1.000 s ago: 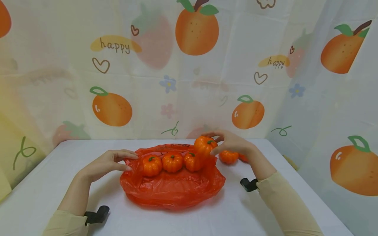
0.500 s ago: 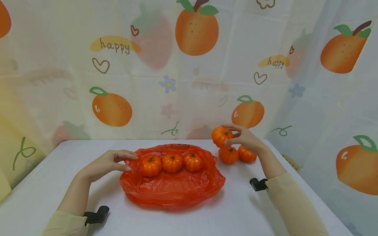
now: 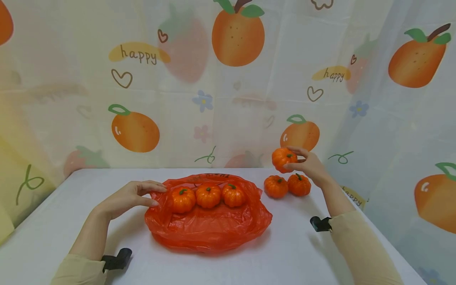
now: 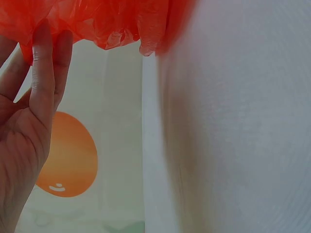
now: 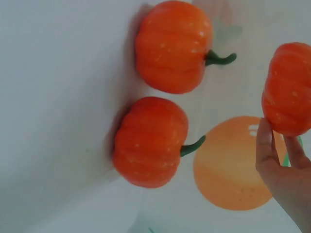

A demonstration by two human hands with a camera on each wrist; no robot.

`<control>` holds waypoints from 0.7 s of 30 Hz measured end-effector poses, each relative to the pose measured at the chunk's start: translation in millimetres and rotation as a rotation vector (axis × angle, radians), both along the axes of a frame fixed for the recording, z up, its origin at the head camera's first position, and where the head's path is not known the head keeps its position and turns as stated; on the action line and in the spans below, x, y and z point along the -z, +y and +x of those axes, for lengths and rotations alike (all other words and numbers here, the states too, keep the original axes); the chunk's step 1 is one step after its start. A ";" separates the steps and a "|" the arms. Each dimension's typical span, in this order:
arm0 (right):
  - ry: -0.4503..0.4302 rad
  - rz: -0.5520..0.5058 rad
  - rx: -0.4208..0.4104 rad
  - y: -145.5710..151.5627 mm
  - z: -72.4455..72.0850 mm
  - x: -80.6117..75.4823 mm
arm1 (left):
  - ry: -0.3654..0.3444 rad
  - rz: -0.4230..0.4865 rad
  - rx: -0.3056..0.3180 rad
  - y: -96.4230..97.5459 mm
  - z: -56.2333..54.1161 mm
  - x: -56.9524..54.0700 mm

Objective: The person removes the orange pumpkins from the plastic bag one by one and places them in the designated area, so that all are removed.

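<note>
My left hand [image 3: 130,198] holds the left rim of a red plastic bag [image 3: 203,231], thumb in front and fingers behind. In the left wrist view the fingers [image 4: 43,73] reach up against the crinkled bag [image 4: 112,24]. Three small orange pumpkins sit in a row in its mouth: a left one [image 3: 183,199], a middle one [image 3: 208,196] and a right one [image 3: 233,195]. My right hand [image 3: 310,164] pinches another small pumpkin [image 3: 284,159] in the air. Below it, two pumpkins stand side by side on the table, one nearer the bag [image 3: 276,187], one farther right [image 3: 299,185].
A white-covered table [image 3: 242,269] lies under everything, its right edge running past my right forearm. Behind it hangs a pale curtain [image 3: 242,111] printed with fruit, hearts and "happy". A black wrist mount [image 3: 117,259] is strapped to each sleeve.
My right hand has carried its pumpkin up and right, from the bag's right rim to above the two table pumpkins. Three pumpkins stay in the bag; my left hand has kept its place.
</note>
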State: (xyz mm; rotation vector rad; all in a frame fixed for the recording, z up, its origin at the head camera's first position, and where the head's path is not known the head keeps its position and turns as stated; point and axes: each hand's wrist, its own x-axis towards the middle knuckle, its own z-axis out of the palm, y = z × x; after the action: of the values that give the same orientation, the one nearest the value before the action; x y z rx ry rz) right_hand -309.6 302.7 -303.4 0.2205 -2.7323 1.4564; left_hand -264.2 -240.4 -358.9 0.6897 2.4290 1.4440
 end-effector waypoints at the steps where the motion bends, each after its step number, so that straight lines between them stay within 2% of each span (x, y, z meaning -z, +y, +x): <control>1: 0.006 -0.002 0.020 1.9 0.2 0.4 | 0.001 0.001 0.000 0.1 0.1 -0.2; 11: 0.023 -0.028 0.189 27.6 1.9 11.6 | -0.003 0.004 0.001 -0.9 -1.7 1.9; 21: 0.033 -0.010 0.351 44.4 3.6 21.7 | -0.005 0.005 -0.005 -0.6 -1.8 2.1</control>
State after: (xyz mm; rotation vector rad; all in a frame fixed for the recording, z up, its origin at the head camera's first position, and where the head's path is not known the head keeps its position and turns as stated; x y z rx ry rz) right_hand -306.0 347.1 -325.1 -0.2225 -2.5674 1.3536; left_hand -266.0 -241.0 -361.0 0.6806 2.4258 1.4520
